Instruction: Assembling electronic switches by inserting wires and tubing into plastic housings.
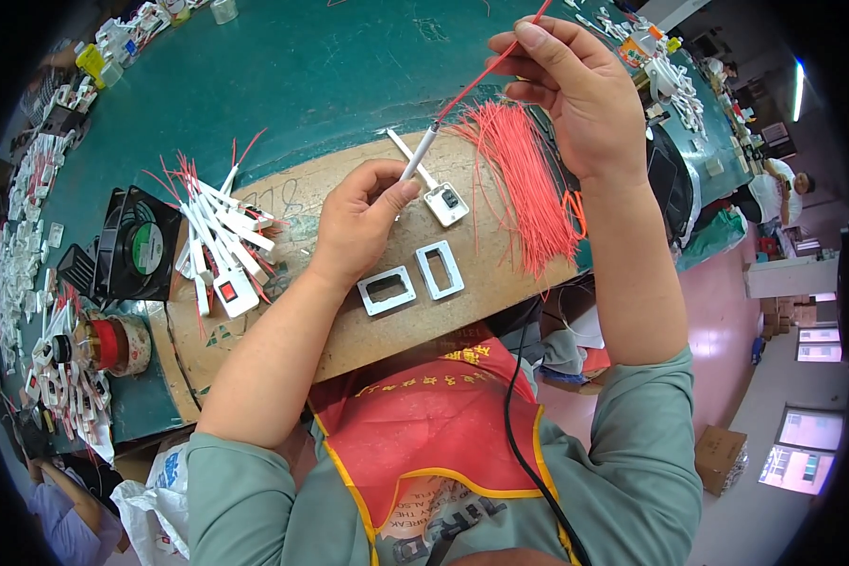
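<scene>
My left hand (363, 212) pinches a thin white sleeve tube (419, 154) above a brown board (349, 321). My right hand (575, 90) holds a red wire (486, 71) whose lower end meets the top of the tube. A bundle of red wires (528, 184) lies on the board under my right wrist. A white switch part (446, 203) with a black rocker lies just right of my left thumb. Two white rectangular frames (387, 290) (440, 269) rest on the board below my left hand.
A pile of sleeved white wires with a red-buttoned switch (222, 245) lies left on the board. A black fan (137, 247) and tape rolls (113, 344) stand further left. White parts line the green table (302, 66) along its edges. Another person (774, 193) sits at far right.
</scene>
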The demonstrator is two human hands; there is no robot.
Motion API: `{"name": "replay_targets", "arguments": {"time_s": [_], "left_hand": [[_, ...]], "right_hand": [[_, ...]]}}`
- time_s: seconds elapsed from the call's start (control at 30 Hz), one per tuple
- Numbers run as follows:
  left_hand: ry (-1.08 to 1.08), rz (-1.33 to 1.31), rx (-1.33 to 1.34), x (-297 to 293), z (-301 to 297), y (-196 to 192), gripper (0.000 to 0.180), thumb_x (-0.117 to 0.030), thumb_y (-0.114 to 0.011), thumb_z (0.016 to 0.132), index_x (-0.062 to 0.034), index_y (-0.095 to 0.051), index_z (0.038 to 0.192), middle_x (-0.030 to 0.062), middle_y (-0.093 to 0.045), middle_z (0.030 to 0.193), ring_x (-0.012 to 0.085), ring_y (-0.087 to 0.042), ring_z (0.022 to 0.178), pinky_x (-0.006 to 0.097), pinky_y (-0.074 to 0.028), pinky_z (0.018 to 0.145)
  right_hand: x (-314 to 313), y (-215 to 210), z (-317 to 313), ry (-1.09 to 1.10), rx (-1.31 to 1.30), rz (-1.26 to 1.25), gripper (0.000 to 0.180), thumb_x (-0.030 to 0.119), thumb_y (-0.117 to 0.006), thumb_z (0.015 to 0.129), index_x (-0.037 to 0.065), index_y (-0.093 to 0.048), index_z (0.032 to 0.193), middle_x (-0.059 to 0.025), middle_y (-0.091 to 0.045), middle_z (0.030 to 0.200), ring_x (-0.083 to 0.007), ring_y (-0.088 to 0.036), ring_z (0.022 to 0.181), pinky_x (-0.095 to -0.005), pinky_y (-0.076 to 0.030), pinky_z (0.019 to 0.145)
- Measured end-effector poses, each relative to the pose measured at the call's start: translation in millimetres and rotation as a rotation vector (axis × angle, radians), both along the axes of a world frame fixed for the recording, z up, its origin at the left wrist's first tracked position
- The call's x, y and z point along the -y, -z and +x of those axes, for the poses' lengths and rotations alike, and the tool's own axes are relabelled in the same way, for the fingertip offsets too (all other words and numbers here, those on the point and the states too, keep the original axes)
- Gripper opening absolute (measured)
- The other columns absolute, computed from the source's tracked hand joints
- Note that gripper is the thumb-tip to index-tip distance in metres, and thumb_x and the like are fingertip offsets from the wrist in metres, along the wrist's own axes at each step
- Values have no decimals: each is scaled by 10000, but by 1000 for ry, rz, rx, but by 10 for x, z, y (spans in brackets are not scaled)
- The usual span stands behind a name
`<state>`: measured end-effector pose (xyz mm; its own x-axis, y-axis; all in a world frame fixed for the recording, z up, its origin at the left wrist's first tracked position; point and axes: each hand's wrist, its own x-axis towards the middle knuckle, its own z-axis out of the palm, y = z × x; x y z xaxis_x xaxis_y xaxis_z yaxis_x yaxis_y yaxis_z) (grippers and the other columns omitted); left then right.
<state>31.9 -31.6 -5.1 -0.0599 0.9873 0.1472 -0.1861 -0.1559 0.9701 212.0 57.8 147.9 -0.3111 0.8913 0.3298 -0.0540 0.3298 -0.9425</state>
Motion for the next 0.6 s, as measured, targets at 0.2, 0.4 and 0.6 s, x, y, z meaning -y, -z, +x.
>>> {"name": "replay_targets", "arguments": {"time_s": [0.2, 0.4, 0.6], "left_hand": [[6, 13, 11, -5, 0, 10, 176, -128, -638, 896, -18, -616, 1032, 0, -633, 890, 70, -567, 826, 219, -451, 748], [16, 15, 22, -9, -5, 15, 175, -124, -635, 898, -17, -612, 1034, 0, -629, 897, 69, -565, 832, 217, -450, 752], [12, 14, 21, -6, -4, 6, 174, -121, -635, 897, -18, -610, 1035, 1, -628, 900, 71, -565, 833, 218, -451, 753]], "right_hand": [[-51, 28, 46, 11, 0, -20, 223, 207, -587, 933, 28, -604, 1066, -99, -681, 988, -154, -670, 882, -230, -534, 686], [2, 10, 8, 16, 7, -13, 208, 193, -578, 938, 27, -601, 1061, -103, -679, 988, -150, -668, 876, -226, -536, 684], [7, 9, 13, -23, 9, 33, 201, 184, -572, 941, 24, -599, 1060, -104, -678, 990, -147, -666, 874, -226, -541, 690]]}}
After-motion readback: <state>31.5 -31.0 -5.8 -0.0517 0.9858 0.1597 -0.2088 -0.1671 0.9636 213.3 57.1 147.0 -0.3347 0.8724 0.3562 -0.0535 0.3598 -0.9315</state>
